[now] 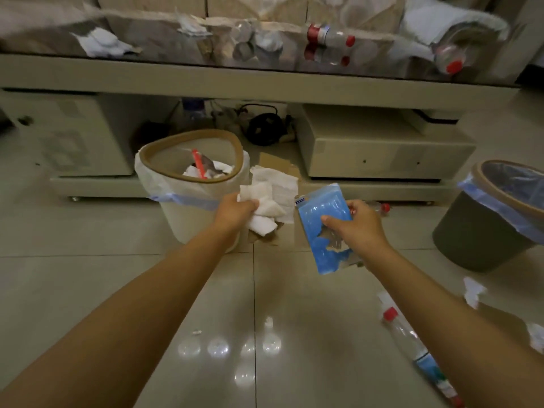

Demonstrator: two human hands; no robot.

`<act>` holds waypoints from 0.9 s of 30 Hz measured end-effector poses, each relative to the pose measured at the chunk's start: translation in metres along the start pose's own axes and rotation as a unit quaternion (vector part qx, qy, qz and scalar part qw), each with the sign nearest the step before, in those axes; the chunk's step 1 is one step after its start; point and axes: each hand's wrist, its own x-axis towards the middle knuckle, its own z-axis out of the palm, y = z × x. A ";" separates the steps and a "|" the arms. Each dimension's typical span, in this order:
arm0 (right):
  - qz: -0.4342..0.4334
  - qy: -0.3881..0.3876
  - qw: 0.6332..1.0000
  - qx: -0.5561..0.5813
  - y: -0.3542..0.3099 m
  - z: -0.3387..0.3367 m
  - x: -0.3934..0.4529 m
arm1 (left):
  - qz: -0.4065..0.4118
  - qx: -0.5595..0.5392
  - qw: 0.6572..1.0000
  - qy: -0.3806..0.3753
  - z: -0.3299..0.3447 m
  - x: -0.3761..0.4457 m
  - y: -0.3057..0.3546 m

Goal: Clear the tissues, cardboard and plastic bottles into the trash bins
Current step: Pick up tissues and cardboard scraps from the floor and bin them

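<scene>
2 bare hands reach out over the pale tiled floor (pixel 88 231). The left hand (pixel 235 209) has its fingers clamped on a crumpled white tissue wad (pixel 266 210), held just beside the rim of the cream trash bin with a tan ring and white liner (pixel 188 198); more white tissue and something red lie inside that bin. The right hand (pixel 357 223) grips a flat blue plastic packet (pixel 322 228), thumb on its face and the other fingers hidden behind it. Behind the tissue wad, a brown cardboard piece (pixel 278 163) lies on the floor, largely covered by white paper.

At the right edge, a dark grey trash bin with a blue liner (pixel 482 234) is cut off by the frame. Near the right forearm, a clear plastic bottle with a red cap (pixel 407 338) lies on the floor, its lower end hidden by the arm, and 2 white tissue scraps lie close by. Another red cap shows past the right hand, its bottle mostly hidden.

Up on the glossy surface (pixel 265 81), blurred tissues and 2 red-capped clear bottles (pixel 332 36) lie scattered; details there are hard to make out.
</scene>
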 end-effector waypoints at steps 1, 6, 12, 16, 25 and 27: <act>-0.006 -0.003 1.000 -0.005 -0.008 0.002 -0.001 | -0.001 -0.013 1.000 0.007 -0.005 0.002 0.006; -0.019 -0.011 1.000 -0.004 -0.052 0.012 0.009 | 0.000 -0.057 0.997 0.051 -0.033 0.011 0.024; -0.054 -0.039 0.997 0.030 -0.100 0.053 0.030 | 0.001 -0.103 0.991 0.083 -0.079 0.023 0.029; -0.070 -0.053 0.996 0.021 -0.115 0.081 0.034 | -0.031 -0.112 0.985 0.131 -0.100 0.031 0.029; -0.089 -0.064 0.994 -0.003 -0.139 0.120 0.069 | -0.130 -0.159 0.969 0.139 -0.141 0.080 0.043; -0.101 -0.072 0.992 -0.016 -0.146 0.129 0.076 | -0.125 -0.130 0.975 0.126 -0.146 0.089 0.046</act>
